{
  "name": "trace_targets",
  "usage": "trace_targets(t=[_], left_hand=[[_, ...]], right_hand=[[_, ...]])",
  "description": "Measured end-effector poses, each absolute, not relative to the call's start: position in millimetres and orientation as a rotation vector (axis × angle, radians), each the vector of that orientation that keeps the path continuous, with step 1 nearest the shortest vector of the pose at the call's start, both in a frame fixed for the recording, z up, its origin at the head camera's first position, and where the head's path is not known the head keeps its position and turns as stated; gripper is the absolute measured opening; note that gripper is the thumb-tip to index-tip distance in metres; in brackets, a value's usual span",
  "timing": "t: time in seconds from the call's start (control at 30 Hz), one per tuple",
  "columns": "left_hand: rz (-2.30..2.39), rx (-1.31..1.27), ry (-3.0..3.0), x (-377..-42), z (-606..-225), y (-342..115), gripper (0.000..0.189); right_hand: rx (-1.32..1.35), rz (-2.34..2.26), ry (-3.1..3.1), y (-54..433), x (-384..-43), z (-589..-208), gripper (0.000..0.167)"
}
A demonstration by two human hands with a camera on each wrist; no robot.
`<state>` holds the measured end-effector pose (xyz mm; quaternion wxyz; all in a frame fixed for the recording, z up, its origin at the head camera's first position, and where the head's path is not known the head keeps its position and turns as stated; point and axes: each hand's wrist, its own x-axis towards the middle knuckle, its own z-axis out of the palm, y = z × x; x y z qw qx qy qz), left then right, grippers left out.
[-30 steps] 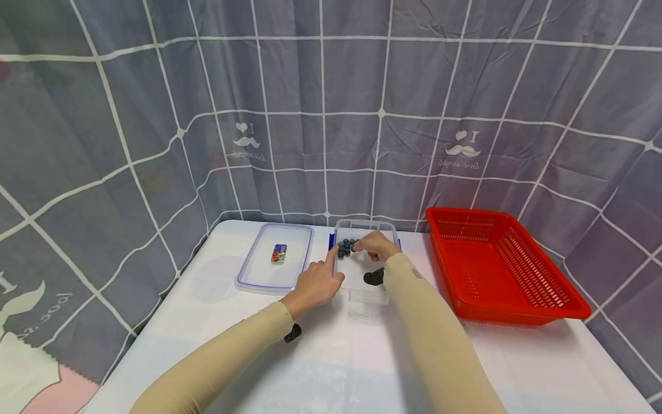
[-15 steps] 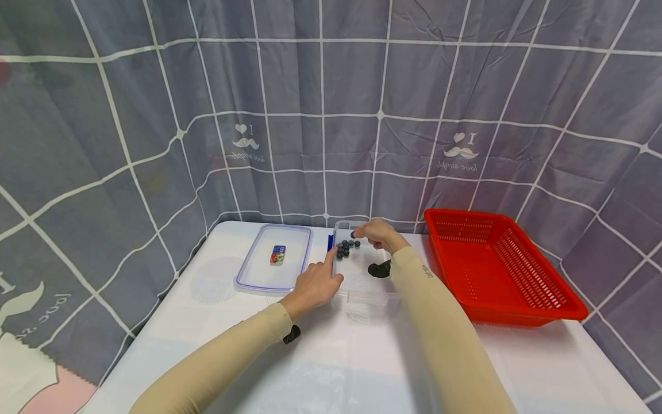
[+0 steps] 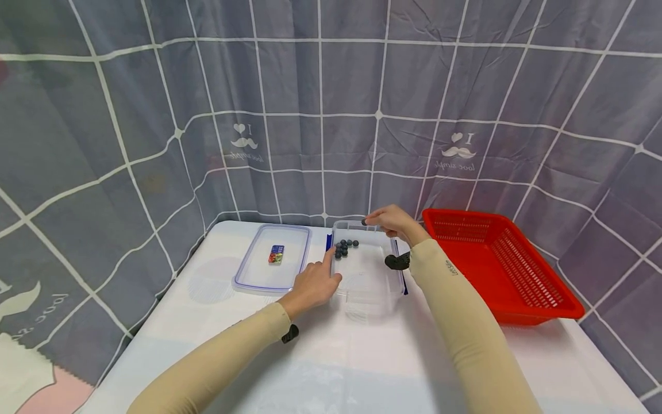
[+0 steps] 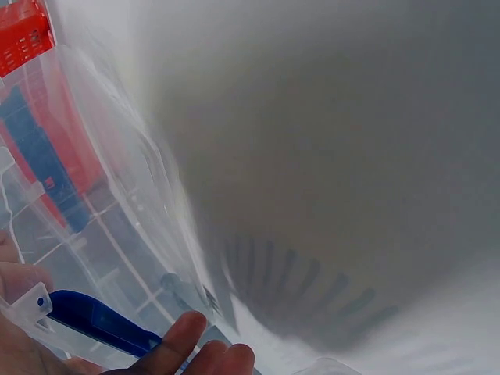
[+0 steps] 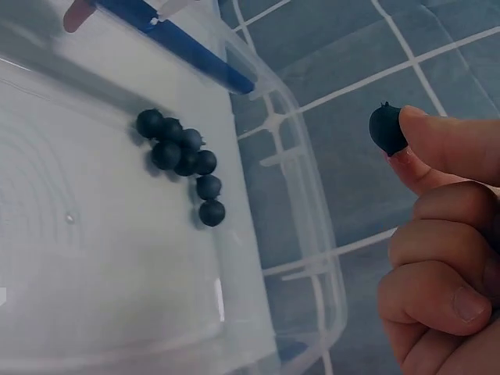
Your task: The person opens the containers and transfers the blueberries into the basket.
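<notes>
A clear plastic food container (image 3: 364, 280) with blue side latches stands in front of me. Inside it, near the left wall, lies a cluster of blueberries (image 5: 166, 154). My left hand (image 3: 314, 284) grips the container's left wall, its index finger reaching over the rim beside the berries. In the left wrist view, fingers lie on both sides of that wall, around the blue latch (image 4: 101, 323). Between thumb and index finger, my right hand (image 3: 397, 222) pinches one blueberry (image 5: 386, 130) above the container's far right part. The other right fingers are curled in.
A clear lid (image 3: 251, 275) with a blue-edged seal lies left of the container, and a small colourful packet or label (image 3: 276, 255) is on it. To the right is a red perforated basket (image 3: 491, 276). A grey checked curtain (image 3: 351, 144) surrounds the white table.
My right hand has lifted a blueberry from the cluster and carried it up, away and to the right. The left hand has stayed on the container's wall.
</notes>
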<state>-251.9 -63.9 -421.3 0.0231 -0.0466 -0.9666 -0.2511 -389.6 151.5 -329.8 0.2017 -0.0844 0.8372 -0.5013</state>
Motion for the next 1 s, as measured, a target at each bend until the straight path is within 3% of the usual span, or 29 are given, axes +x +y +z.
trace_targets(t=[1.0], left_hand=[[-0.79,-0.17,-2.992,-254.9,-425.5,-66.1,0.074]], right_hand=[[-0.142,-1.395,2.404,250.0,-387.3,-311.0,0.048]])
